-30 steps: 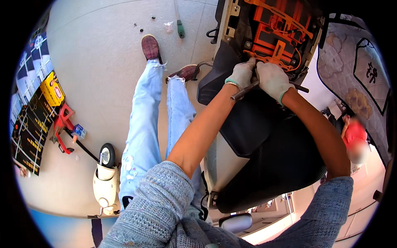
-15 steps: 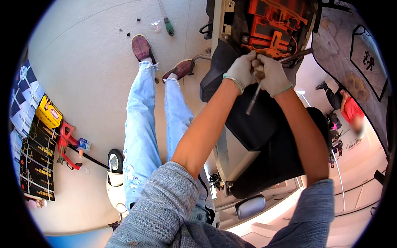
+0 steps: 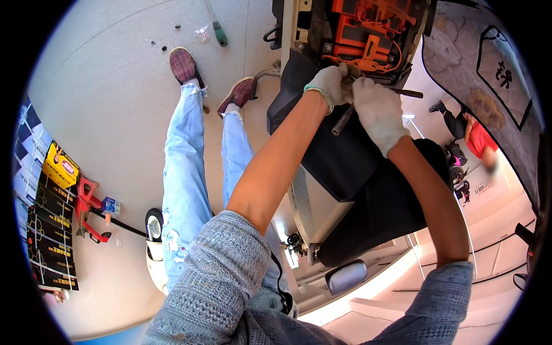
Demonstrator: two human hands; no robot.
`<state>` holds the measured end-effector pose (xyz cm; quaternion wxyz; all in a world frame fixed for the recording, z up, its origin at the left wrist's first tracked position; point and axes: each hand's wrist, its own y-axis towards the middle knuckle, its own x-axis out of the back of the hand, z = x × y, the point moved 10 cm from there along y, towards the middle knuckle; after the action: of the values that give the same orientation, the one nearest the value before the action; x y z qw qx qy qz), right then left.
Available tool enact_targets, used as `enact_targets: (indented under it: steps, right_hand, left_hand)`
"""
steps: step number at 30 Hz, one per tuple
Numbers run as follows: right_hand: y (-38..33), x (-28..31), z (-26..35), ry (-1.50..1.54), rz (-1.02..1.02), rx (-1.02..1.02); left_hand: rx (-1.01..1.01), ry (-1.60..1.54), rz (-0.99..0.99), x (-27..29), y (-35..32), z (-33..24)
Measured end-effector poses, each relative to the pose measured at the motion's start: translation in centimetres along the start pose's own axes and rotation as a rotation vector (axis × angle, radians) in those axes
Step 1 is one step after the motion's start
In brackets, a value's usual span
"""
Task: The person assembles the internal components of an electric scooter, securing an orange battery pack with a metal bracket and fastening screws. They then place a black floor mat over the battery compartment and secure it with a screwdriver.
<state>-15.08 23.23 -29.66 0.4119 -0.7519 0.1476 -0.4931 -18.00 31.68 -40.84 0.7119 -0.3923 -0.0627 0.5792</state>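
Your left hand (image 3: 329, 83) and right hand (image 3: 376, 112) both clench the dark metal tool (image 3: 344, 119) at the scooter's orange battery bay (image 3: 368, 29); keep it seated squarely; turn steadily.

White gloves on left hand (image 3: 329, 82), right hand (image 3: 376, 112); orange battery frame (image 3: 368, 26) at twelve o'clock; black scooter body (image 3: 351, 172); pale-blue ripped jeans (image 3: 184, 172); plaid maroon shoes (image 3: 184, 64); green-handled screwdriver (image 3: 219, 35).

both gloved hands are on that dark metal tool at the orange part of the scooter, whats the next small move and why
Probably a short turn of the dark T-handle tool with both hands steady. The left hand and right hand both grip it right under the orange battery assembly, its crossbar sticking out to the right. The tip is hidden behind the gloves, so whether it is seated cannot be told.
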Motion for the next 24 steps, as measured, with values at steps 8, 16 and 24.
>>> enact_targets:
  steps: [8,16,24]
  right_hand:
    - [2.1,-2.0,-1.3,0.135,0.286,-0.082]
    - [1.4,-3.6,-4.4,0.718,0.378,-0.530]
    - [-3.9,-8.6,-1.6,2.038,0.403,-1.049]
  left_hand:
    - [0.011,0.005,0.027,-0.2,0.1,-0.5]
    - [0.047,-0.099,-0.048,-0.7,-1.5,-0.1]
    - [0.037,-0.177,0.201,-1.0,-0.2,0.4]
